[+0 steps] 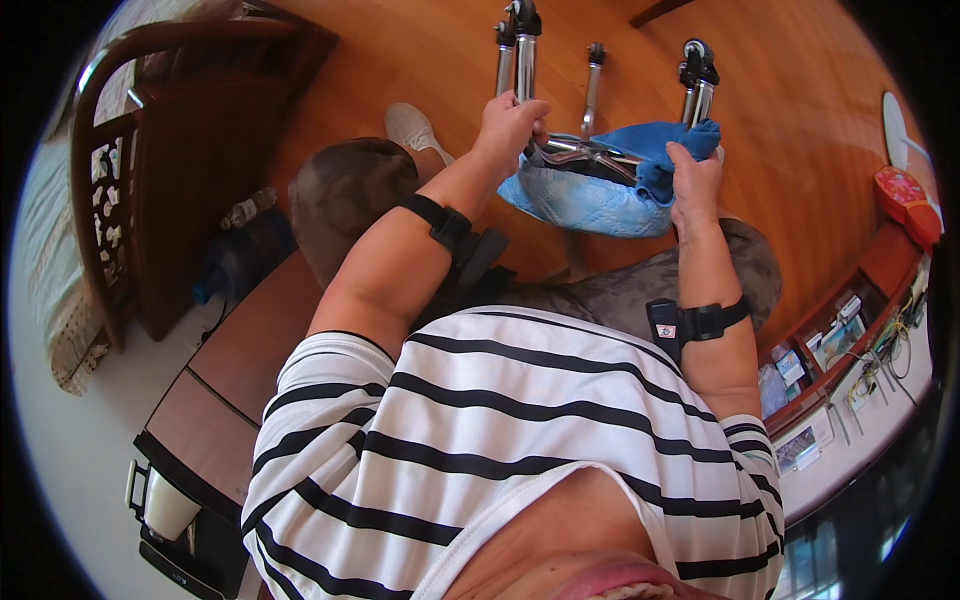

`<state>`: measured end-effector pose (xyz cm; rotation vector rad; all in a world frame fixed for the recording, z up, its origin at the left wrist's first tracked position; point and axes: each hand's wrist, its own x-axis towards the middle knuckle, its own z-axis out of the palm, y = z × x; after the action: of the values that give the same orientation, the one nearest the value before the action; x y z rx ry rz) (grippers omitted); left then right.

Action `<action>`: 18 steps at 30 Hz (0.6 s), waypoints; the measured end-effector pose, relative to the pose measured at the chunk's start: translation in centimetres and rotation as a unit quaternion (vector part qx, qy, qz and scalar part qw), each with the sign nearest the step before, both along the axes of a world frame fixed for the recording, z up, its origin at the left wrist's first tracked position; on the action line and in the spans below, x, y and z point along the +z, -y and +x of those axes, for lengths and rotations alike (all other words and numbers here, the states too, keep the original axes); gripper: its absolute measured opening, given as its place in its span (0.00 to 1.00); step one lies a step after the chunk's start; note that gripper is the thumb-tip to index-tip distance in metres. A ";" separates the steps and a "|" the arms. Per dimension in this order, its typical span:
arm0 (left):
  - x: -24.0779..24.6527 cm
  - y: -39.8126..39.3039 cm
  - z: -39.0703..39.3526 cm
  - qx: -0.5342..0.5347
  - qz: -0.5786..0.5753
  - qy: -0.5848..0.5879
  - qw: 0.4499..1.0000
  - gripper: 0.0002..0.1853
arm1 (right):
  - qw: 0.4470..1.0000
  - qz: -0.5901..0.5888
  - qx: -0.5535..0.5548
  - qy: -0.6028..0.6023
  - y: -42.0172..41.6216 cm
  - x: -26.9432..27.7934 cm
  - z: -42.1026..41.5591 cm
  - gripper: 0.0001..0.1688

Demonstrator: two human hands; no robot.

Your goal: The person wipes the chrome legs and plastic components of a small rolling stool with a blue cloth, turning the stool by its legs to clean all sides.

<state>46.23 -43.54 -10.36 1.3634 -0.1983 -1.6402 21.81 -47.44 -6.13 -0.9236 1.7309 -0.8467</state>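
A small stool or chair with chrome legs [527, 69] and black casters [698, 51] is held upside down before my knees. Its padded seat [585, 201] wears a light blue quilted cover. Crossed metal supports [592, 156] show on the underside. My left hand [511, 124] grips the base of the left chrome leg. In my right hand [696, 180] is a darker blue cloth [654, 169], pressed near the right-hand leg and draped partly over the seat's rim. The cloth hides part of the underside, and my right fingers are mostly out of sight.
Wooden flooring [442, 52] spreads around the stool. At left stand a dark wooden bed frame [214, 157], a large blue water bottle [240, 251] and a brown cabinet [217, 375]. A shelf unit [847, 330] with cables and a red patterned item [904, 199] lines the right.
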 end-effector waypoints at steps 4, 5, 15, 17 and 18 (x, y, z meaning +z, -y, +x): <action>3.7 -0.1 -0.3 -0.035 -0.035 -0.054 0.997 0.06 | 0.998 0.059 -0.019 0.023 0.1 -1.4 -1.1 0.18; 4.1 -0.2 -0.3 -0.047 -0.047 -0.080 0.995 0.06 | 0.996 0.076 -0.023 0.025 0.0 -1.8 -1.2 0.18; 2.9 -1.4 -2.3 -0.086 -0.041 -0.127 0.987 0.13 | 0.980 0.160 0.075 -0.096 -0.3 -5.3 -2.8 0.22; 2.3 -1.5 -2.6 -0.090 -0.039 -0.112 0.989 0.13 | 0.958 0.170 0.127 -0.191 0.0 -5.2 -3.0 0.23; 2.3 -1.5 -2.8 -0.084 -0.042 -0.110 0.990 0.12 | 0.943 0.175 0.153 -0.237 0.2 -4.9 -2.9 0.24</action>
<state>43.45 -42.08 -8.09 1.1183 -0.2552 -1.8875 18.92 -47.62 -11.06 -1.1710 1.9854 -0.0992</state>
